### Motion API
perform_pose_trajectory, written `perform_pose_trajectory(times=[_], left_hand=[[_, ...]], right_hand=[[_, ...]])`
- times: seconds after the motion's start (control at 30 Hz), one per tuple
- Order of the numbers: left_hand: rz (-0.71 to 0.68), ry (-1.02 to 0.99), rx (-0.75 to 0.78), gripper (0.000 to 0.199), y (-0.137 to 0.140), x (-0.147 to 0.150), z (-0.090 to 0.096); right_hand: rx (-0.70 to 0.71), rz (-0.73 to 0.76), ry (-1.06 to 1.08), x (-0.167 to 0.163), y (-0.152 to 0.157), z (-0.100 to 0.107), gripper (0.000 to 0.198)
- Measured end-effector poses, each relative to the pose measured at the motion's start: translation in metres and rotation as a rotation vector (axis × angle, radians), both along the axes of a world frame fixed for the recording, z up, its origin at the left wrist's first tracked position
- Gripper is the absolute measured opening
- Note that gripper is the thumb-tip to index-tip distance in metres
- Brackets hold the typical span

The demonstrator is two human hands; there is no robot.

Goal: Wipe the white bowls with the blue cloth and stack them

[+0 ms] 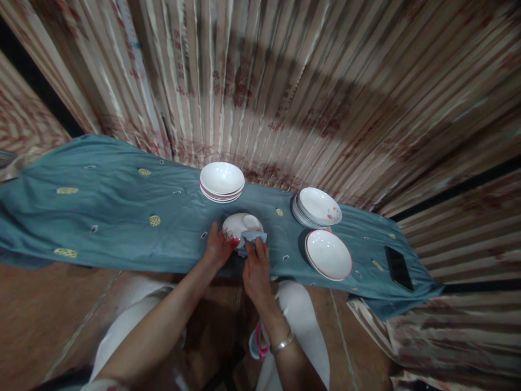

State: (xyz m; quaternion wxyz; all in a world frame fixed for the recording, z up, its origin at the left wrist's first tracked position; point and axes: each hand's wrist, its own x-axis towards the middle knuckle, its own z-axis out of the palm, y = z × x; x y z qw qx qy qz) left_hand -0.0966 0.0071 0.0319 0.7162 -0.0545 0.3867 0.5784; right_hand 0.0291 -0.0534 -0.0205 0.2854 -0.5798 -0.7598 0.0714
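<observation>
In the head view, the person sits before a long table covered by a green-blue tablecloth (118,212) with yellow pineapple prints. The white bowl (232,221) with a red flower pattern is at the near edge of this table, in the middle, turned over so that its round foot faces upward; whether it touches the tablecloth, I cannot tell. The left hand (218,247) holds the bowl at its left side, with the thumb raised apart from the other fingers, which are partly hidden at the rim. The right hand (257,270) has its fingers bent close together on a light blue cloth (254,237), and presses it to the right part of the bowl. A silver bracelet (282,344) is around the right wrist. Just behind the bowl stands a stack of white bowls with red lines (222,180). To the right, well apart from the hands, are a stack of flower-patterned dishes (319,207) and, just in front of it, red-rimmed dishes (328,254). Near the right end lies a black phone (399,267). Behind the table hangs a pleated beige curtain (260,81) with reddish prints.
</observation>
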Motion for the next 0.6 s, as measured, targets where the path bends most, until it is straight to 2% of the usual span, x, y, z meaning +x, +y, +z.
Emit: perform_pose_trajectory(times=[0.23, 0.47, 0.6], left_hand=[[-0.037, -0.004, -0.008, 0.056, -0.003, -0.002, 0.001], [0.017, 0.020, -0.131, 0.048, -0.002, -0.003, 0.002], [0.048, -0.035, -0.078, 0.045, -0.001, -0.002, -0.003]], right_hand=[[0.101, 0.114, -0.094, -0.009, 0.007, 0.006, 0.046], [0.004, 0.250, -0.216, -0.023, 0.022, 0.030, 0.037], [0.005, 0.325, -0.298, -0.032, 0.036, 0.047, 0.028]])
